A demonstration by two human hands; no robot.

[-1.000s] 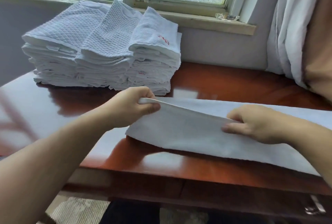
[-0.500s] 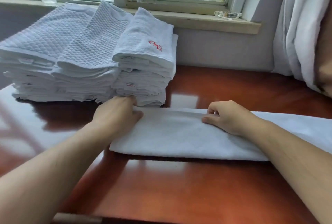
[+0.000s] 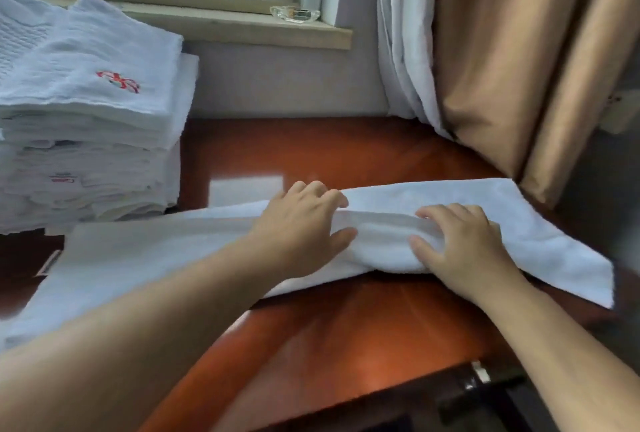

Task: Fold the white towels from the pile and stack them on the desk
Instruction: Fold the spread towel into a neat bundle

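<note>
A glossy reddish-brown wooden counter [image 3: 346,345] is stretching out below us, under a window with a pale sill [image 3: 221,24] and tan and white curtains [image 3: 485,68] hanging at the right. A tall stack of folded white towels [image 3: 90,140] is sitting at the counter's back left. In front of it, the long white towel folded into a strip [image 3: 450,220] is lying across the counter. Our left hand [image 3: 304,227] and right hand [image 3: 464,241] are resting on its middle, near each other, each grip wide with fingers spread and only slightly bent, pressing the cloth. A small clear glass dish [image 3: 294,14] is sitting on the sill.
</note>
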